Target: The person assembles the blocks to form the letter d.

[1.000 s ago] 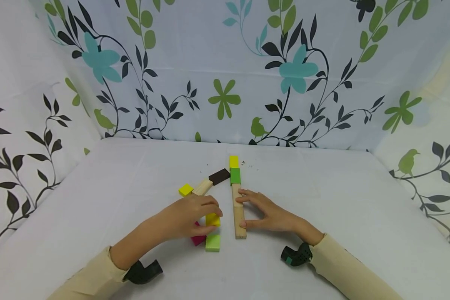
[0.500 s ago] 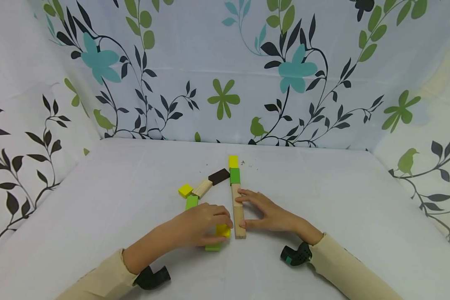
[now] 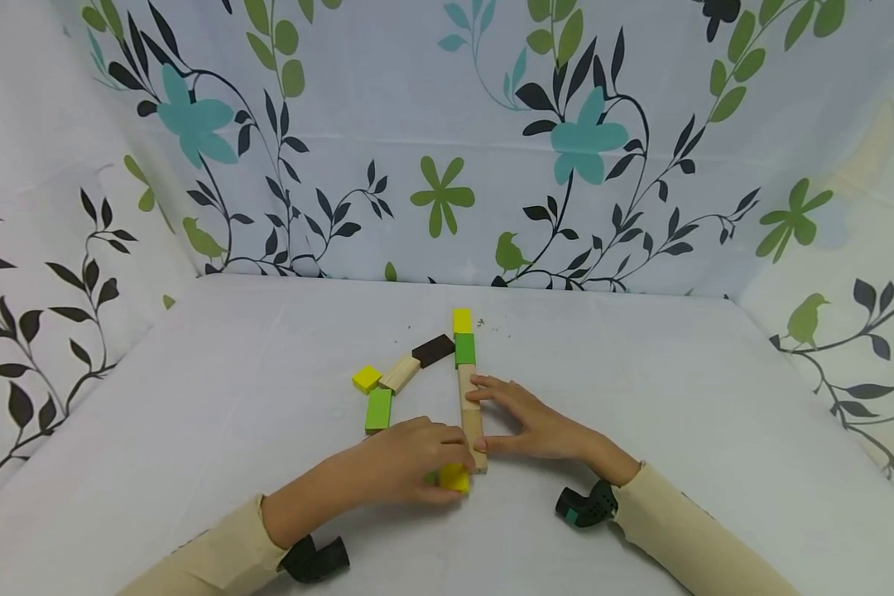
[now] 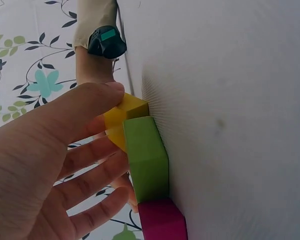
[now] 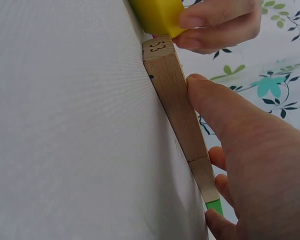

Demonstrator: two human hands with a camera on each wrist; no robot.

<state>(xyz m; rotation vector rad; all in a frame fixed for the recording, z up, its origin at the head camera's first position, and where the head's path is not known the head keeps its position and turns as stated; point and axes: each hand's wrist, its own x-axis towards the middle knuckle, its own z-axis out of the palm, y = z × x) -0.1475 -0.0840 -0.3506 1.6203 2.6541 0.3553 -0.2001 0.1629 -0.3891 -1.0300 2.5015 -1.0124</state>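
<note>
L hand (image 3: 410, 468) grips yellow block (image 3: 455, 478), seemingly touching wood bar (image 3: 473, 418); R hand (image 3: 540, 429) steadies bar.

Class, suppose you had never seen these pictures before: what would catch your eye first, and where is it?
First the two hands at the table's middle: the left hand pinches a yellow block at the near end of a long plain wooden block, which the right hand touches with thumb and fingertips. Beyond that, a green block and a small yellow block continue the line, with the leaf-and-flower curtain behind.
</note>
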